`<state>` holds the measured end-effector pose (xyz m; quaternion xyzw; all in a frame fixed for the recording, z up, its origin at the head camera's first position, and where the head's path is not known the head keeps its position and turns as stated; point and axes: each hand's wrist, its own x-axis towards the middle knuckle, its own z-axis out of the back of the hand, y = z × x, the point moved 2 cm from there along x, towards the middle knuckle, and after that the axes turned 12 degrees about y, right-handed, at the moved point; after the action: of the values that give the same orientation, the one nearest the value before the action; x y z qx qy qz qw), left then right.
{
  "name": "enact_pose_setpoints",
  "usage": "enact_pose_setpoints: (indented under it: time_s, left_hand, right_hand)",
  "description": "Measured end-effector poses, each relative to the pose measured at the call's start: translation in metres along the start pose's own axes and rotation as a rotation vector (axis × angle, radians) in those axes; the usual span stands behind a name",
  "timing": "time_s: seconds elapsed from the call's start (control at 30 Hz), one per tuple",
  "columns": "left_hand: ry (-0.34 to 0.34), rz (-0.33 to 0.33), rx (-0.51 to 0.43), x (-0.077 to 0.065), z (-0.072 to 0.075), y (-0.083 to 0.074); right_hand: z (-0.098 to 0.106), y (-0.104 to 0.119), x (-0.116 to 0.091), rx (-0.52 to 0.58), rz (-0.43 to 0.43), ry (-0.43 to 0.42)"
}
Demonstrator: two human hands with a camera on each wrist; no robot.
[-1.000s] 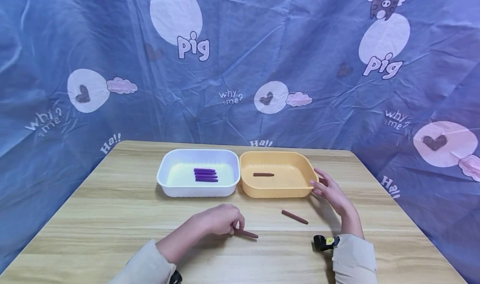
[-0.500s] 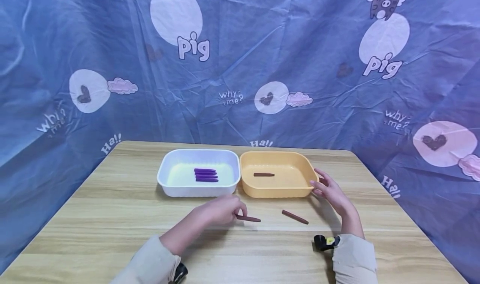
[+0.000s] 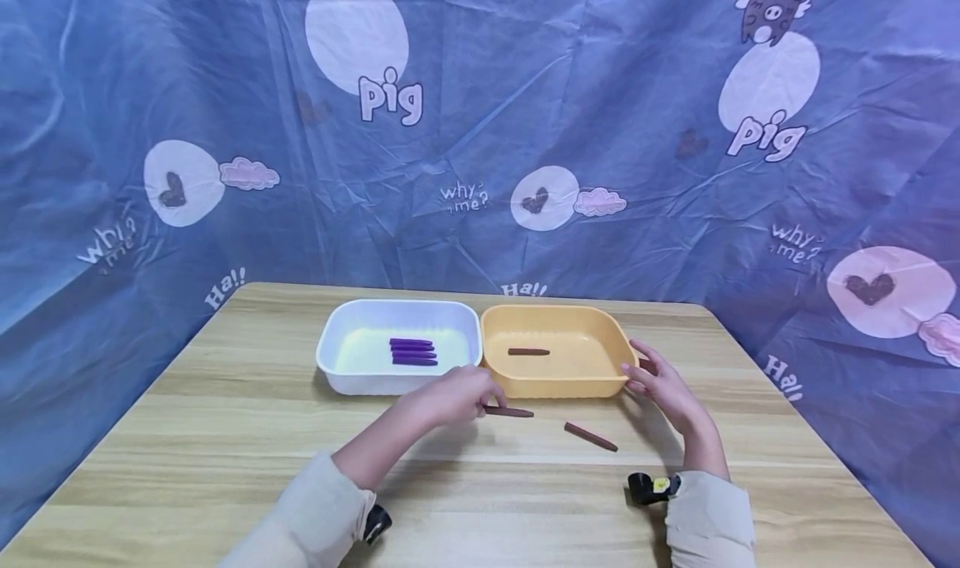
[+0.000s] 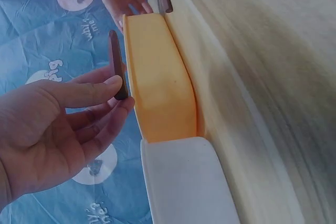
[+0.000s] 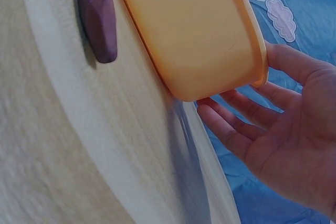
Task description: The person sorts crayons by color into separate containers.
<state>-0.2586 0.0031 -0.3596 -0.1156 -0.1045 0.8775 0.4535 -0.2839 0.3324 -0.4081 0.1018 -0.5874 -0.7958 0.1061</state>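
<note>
My left hand (image 3: 459, 395) pinches a brown crayon (image 3: 513, 412) between thumb and fingers, just above the table in front of the two trays. In the left wrist view this crayon (image 4: 116, 66) points upward, beside the orange tray (image 4: 163, 77). My right hand (image 3: 669, 391) holds the right end of the orange tray (image 3: 558, 388); in the right wrist view its thumb is at the rim and its fingers lie along the outer wall. A small brown piece shows behind those fingers. Another brown crayon (image 3: 591, 436) lies on the table before the orange tray.
One brown crayon (image 3: 528, 352) lies inside the orange tray. To its left, touching it, stands a white tray (image 3: 401, 383) with several purple crayons (image 3: 413, 351). A blue printed cloth (image 3: 480, 118) hangs behind the wooden table (image 3: 187, 435).
My left hand has lifted the brown crayon and carried it forward and slightly right, toward the orange tray. My right hand has stayed at the tray.
</note>
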Motion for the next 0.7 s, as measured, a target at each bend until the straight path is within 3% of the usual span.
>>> enact_pose_setpoints:
  time_s: [0.43,0.7]
  left_hand:
    - [-0.005,0.032,-0.009,0.016,0.020,-0.001]
    - [-0.047,0.069,-0.005,0.033,0.035,0.002]
  right_hand:
    - [0.000,0.000,0.002,-0.007,-0.002,-0.004]
    - [0.000,0.001,0.001,-0.010,-0.007,-0.003]
